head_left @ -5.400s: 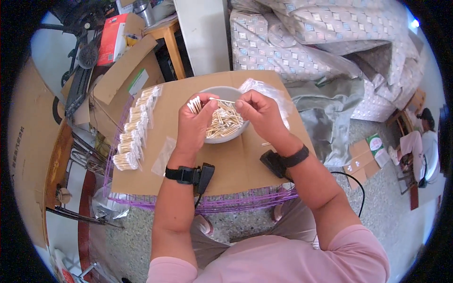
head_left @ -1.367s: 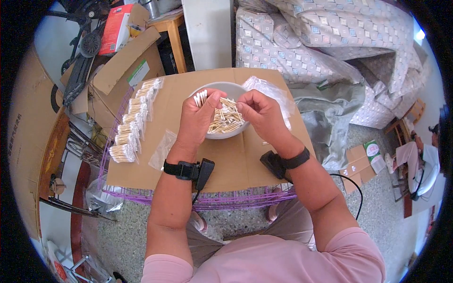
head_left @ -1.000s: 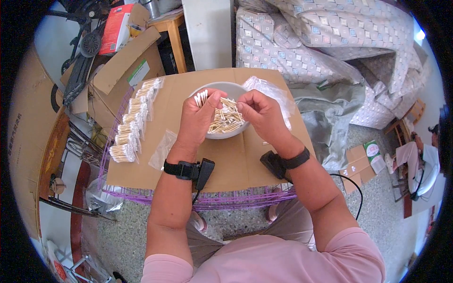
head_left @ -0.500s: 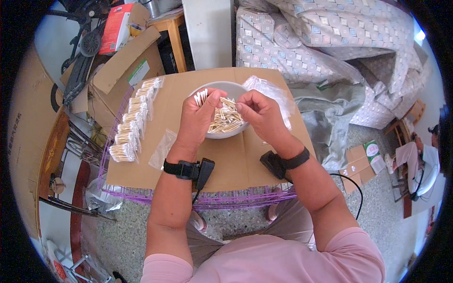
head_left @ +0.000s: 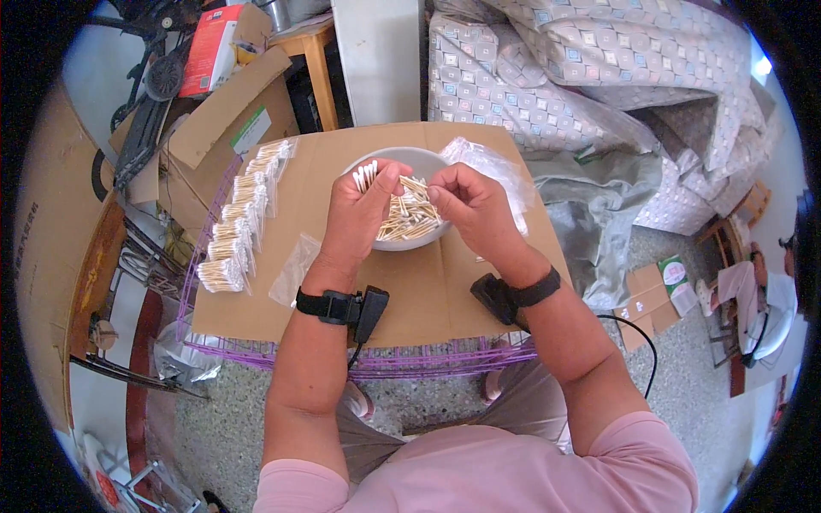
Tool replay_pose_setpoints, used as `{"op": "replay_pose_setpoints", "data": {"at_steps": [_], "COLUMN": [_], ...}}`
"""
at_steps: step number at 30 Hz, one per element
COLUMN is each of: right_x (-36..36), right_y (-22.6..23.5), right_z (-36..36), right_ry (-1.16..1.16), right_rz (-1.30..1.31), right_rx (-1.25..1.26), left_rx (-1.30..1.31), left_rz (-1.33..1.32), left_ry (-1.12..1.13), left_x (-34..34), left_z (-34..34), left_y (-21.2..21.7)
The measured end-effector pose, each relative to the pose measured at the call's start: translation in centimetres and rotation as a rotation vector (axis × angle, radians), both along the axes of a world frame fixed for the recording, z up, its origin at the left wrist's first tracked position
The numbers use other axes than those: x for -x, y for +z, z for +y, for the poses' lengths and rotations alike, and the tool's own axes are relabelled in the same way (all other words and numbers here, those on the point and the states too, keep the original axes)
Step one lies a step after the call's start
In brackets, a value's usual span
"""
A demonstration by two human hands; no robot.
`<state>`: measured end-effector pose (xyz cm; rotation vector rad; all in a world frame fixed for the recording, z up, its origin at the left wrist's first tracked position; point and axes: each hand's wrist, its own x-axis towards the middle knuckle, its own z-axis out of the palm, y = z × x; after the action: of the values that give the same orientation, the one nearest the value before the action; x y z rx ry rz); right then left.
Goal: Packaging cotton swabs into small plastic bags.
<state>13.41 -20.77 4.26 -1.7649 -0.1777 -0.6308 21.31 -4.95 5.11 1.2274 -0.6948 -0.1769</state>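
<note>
Over a pale round bowl (head_left: 402, 245) of loose cotton swabs (head_left: 409, 221), both my hands work close together. My left hand (head_left: 366, 203) is closed around a small bunch of cotton swabs (head_left: 365, 175), their white tips sticking up past the fingers. With thumb and forefinger my right hand (head_left: 470, 201) pinches at the swab sticks on the bowl's right side; the exact piece is hard to see. Bagged bundles of cotton swabs (head_left: 237, 235) stand in a row along the left. An empty clear bag (head_left: 295, 272) lies by my left wrist.
Cardboard (head_left: 410, 299) covers the table, above a purple wire frame (head_left: 385, 363). More clear plastic bags (head_left: 496, 175) lie at the back right. Cardboard boxes (head_left: 222, 128) stand at the far left. Patterned wrapped bedding (head_left: 590, 60) fills the far right. Another person (head_left: 753, 291) sits at the right.
</note>
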Motion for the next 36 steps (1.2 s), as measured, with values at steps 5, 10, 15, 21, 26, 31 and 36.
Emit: {"op": "replay_pose_setpoints", "data": {"at_steps": [5, 10, 15, 21, 26, 31, 36], "right_x": [0.0, 0.4, 0.6, 0.9, 1.0, -1.8, -5.9], "right_y": [0.0, 0.0, 0.2, 1.3, 3.4, 6.0, 4.4], "right_z": [0.0, 0.3, 0.5, 0.0, 0.1, 0.0, -0.7], "right_ry": [-0.001, 0.025, 0.063, 0.038, 0.031, 0.091, 0.235], "right_rz": [0.001, 0.038, 0.062, 0.076, 0.164, 0.046, 0.099], "right_rx": [0.006, 0.086, 0.073, 0.098, 0.376, 0.967, 1.204], "left_rx": [0.002, 0.006, -0.148, 0.232, 0.427, 0.497, 0.506], "left_rz": [0.014, 0.044, -0.053, 0.125, 0.235, 0.283, 0.323], "left_ry": [-0.013, -0.024, -0.091, -0.209, -0.030, -0.082, -0.081], "left_x": [0.0, 0.6, 0.6, -0.9, -0.7, -1.8, -2.1], "left_z": [0.1, -0.1, 0.5, 0.9, -0.1, 0.8, 1.0], "left_y": [0.0, 0.6, 0.4, 0.1, 0.1, -0.2, 0.3]}}
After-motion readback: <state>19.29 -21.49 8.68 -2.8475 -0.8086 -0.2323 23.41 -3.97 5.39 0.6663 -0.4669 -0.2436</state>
